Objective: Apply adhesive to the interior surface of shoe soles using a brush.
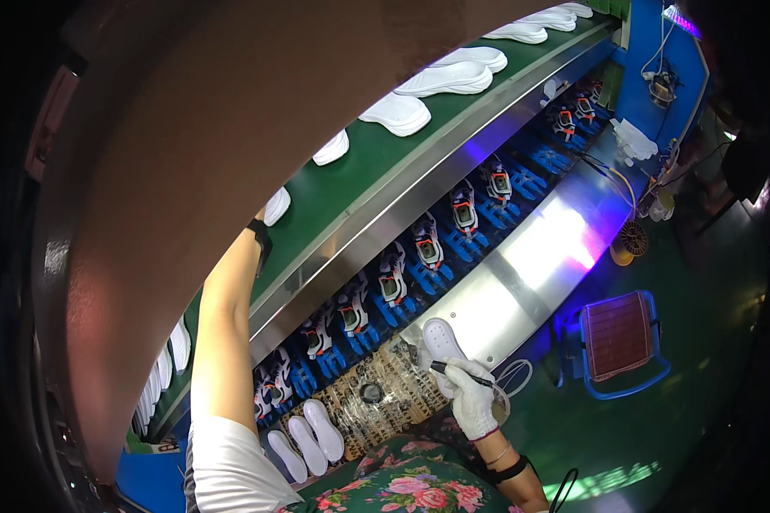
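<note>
My left arm stretches up to the green conveyor belt point(338, 184). A black band circles its wrist, and only a sliver of my left hand point(261, 215) shows beside a white shoe sole point(277, 208); a brown overhang hides the fingers. My right hand point(473, 400), in a white knitted glove, is closed around a black pen-shaped tool point(460, 373) with a pale tube near it. Under the tool and partly behind the glove, another white sole point(441, 337) with small holes lies at the ledge. Three white soles point(323, 430) lie side by side near my lap.
More white soles point(395, 114) sit along the belt. On a lower line, several shoe uppers point(428, 242) stand in blue holders. A metal ledge point(522, 278) borders it, with a taped cardboard patch point(383, 380). A blue-framed chair point(618, 338) stands at right.
</note>
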`<state>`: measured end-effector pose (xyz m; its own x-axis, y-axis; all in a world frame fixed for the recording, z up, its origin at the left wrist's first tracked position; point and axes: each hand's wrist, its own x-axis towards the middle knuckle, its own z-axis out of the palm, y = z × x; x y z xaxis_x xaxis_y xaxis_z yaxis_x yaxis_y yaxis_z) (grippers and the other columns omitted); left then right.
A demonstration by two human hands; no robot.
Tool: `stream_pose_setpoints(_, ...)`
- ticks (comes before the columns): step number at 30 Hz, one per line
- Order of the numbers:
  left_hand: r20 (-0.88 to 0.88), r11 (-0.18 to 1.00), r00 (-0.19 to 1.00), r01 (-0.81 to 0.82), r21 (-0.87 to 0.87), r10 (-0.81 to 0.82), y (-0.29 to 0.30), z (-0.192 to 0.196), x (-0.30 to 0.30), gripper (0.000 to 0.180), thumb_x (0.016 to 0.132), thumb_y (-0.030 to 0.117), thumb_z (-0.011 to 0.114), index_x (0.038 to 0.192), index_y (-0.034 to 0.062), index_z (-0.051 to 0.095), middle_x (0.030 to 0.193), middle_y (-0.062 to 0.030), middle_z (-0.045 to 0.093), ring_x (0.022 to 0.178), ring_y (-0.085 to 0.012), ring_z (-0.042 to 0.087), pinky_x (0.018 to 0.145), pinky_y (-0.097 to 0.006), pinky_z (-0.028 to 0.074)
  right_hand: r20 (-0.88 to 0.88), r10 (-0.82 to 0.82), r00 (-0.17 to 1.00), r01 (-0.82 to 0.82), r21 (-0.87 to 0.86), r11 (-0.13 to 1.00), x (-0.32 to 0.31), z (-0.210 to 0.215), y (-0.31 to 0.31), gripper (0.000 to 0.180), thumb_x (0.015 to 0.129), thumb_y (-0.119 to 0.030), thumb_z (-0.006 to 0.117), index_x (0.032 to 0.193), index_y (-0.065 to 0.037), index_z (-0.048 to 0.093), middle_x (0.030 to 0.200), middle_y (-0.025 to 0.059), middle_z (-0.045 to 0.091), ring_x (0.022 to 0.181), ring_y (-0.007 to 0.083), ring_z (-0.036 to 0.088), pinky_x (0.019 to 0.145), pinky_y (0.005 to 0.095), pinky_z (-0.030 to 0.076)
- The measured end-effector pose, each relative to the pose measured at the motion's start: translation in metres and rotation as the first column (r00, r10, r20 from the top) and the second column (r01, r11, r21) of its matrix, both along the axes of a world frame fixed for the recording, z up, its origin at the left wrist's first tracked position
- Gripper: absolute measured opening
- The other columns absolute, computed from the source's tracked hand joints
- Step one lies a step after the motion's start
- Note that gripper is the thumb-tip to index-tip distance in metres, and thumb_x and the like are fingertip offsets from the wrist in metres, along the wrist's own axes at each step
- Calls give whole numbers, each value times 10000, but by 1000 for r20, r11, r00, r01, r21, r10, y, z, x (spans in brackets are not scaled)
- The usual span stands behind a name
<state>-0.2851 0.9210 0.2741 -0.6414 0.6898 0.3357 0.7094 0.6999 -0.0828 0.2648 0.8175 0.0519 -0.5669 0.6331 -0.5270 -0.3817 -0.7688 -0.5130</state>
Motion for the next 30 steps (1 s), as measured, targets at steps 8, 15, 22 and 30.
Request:
stream_pose_setpoints(8, 324, 969, 914, 242, 47, -244, 24, -39, -52, 610, 814, 40, 552, 1419, 85, 487, 1287, -230, 594, 1203, -314, 575, 982, -366, 447, 47, -6, 999, 7, -11, 1000, 4, 2, 15, 121, 833, 51, 683, 954, 44, 692, 915, 92, 692, 711, 135, 626, 638, 234, 507)
stream_pose_setpoints(15, 312, 962, 917, 198, 189, -250, 23, -6, 85, 528, 788, 265, 641, 1266, 48, 588, 1146, -181, 654, 1050, -268, 625, 907, -353, 475, 6, 46, 999, -46, -19, 999, -4, 6, 18, 154, 839, 60, 672, 991, 59, 696, 872, 88, 687, 675, 121, 594, 607, 217, 461)
stream_pose_setpoints(22, 444, 913, 799, 333, 234, -405, 64, -5, 203, 718, 790, 453, 681, 1339, 17, 525, 1335, -251, 529, 1251, -373, 501, 1068, -425, 387, 18, 151, 988, -152, 52, 987, -5, -1, 12, 165, 839, 40, 646, 999, 53, 683, 976, 128, 707, 767, 155, 638, 668, 244, 505)
stream_pose_setpoints(30, 600, 908, 682, 330, 258, -418, 78, -7, 185, 995, 822, 515, 682, 1568, 106, 167, 1577, -233, 244, 1429, -378, 314, 1157, -446, 281, -30, 104, 994, -104, 2, 995, 0, -4, 6, 181, 832, 63, 666, 1010, 36, 693, 1026, 126, 714, 780, 132, 653, 679, 209, 513)
